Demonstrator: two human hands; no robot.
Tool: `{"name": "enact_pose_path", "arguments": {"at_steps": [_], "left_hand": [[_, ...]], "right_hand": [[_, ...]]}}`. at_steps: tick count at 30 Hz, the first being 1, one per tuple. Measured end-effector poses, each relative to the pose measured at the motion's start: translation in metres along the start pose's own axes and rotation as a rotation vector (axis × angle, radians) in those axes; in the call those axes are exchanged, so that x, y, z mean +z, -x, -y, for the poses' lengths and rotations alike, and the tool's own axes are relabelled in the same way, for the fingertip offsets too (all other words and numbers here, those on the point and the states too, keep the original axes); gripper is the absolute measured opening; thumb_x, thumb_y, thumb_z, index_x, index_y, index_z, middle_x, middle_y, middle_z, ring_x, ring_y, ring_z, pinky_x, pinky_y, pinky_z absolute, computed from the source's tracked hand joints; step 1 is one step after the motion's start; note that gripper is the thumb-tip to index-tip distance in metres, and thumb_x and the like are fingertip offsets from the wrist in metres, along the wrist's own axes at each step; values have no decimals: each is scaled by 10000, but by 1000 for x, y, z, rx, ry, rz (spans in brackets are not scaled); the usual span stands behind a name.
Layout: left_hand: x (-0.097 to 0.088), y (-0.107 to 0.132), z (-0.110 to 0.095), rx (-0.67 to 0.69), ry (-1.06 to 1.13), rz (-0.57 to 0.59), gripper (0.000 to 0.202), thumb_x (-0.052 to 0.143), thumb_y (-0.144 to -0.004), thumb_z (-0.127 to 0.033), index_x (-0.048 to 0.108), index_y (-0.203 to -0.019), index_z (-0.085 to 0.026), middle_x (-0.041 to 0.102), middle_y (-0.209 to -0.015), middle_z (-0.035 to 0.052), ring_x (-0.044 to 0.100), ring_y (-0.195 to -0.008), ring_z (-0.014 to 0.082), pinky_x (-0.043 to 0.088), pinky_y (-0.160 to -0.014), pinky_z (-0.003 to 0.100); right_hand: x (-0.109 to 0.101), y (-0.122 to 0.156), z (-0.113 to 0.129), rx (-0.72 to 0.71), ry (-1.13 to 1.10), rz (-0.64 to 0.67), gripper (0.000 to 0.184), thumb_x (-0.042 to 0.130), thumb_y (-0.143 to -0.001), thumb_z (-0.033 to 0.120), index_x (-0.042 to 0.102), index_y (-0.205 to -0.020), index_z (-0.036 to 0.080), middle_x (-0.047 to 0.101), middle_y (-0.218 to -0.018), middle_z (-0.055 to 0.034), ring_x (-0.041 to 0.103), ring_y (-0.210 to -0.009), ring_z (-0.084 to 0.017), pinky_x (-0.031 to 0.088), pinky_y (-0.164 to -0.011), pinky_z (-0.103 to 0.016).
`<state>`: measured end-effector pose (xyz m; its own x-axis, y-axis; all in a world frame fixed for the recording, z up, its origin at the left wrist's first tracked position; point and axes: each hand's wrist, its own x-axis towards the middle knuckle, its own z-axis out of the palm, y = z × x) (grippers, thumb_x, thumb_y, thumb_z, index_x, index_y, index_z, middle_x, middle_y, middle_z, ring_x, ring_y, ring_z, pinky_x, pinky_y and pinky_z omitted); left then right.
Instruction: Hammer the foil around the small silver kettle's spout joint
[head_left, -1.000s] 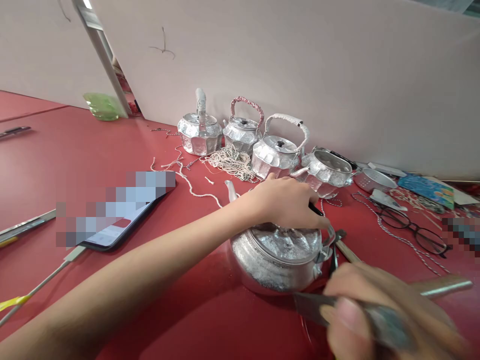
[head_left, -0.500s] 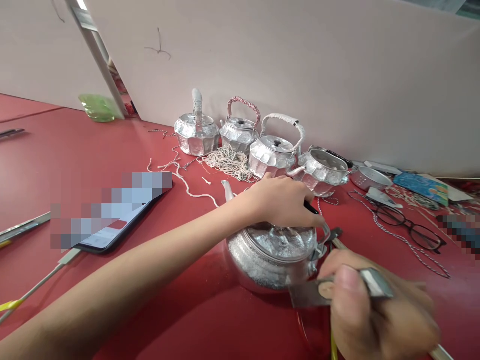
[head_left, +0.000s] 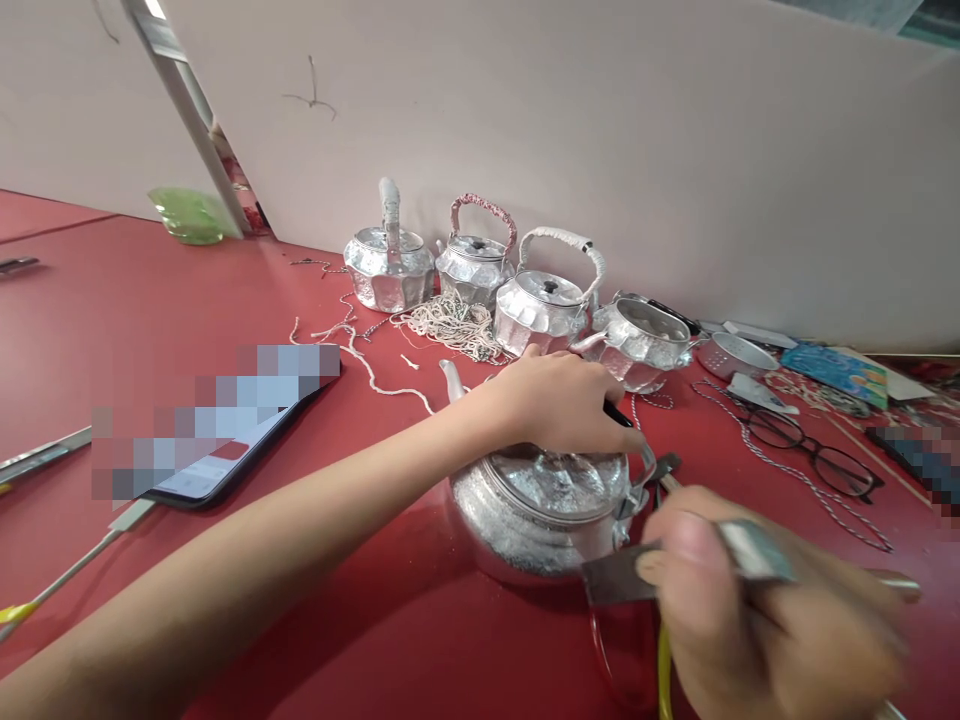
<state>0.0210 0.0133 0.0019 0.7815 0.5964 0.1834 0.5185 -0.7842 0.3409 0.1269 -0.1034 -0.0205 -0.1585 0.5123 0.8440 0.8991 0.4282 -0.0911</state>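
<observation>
My left hand lies over the top of a small silver kettle on the red table, fingers closed on its thin handle near the right lug. My right hand, blurred at the lower right, is closed round a metal tool whose flat grey jaws point left toward the kettle's right side. A yellow-sleeved handle hangs below that hand. The kettle's spout points away to the left.
Three lidded silver kettles and a lidless one stand along the white wall, with tangled cord before them. A phone lies at left. Eyeglasses and twisted cord lie at right.
My right hand has brought the tool up and left, closer to the kettle's right lug. My left hand has stayed on the kettle's top.
</observation>
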Motion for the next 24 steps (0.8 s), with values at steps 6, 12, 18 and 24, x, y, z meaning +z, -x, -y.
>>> {"name": "enact_pose_path", "arguments": {"at_steps": [6,12,18,24], "left_hand": [[0,0,-2,-5,-6,-15,371,396,-720,-518,556,-666,-188,600,-744,30,520,-751,195,321,-694,348],[0,0,-2,-20,-12,1,371,404,-712,-517,562,-679,-184,607,-755,35,528,-742,194,341,-716,373],[0,1,-3,-54,-17,14,373,404,-699,-527,567,-711,-192,604,-768,51,533,-754,215,355,-712,386],[-2,2,-4,-96,-28,30,359,397,-708,-517,551,-691,-193,606,-769,64,535,-714,223,366,-651,377]], "right_hand": [[-3,-7,2,-44,132,49,363,437,-804,275,394,-454,191,373,-379,39,317,-377,-61,227,-421,-237],[-2,-11,6,-65,180,95,389,443,-799,304,393,-431,188,359,-352,44,284,-335,-54,200,-391,-236],[-11,-22,9,38,54,33,271,434,-820,324,541,-610,189,448,-393,61,409,-348,-34,283,-376,-179],[-16,-18,3,89,92,53,311,501,-795,436,552,-927,159,570,-517,48,527,-448,-47,354,-406,-145]]}}
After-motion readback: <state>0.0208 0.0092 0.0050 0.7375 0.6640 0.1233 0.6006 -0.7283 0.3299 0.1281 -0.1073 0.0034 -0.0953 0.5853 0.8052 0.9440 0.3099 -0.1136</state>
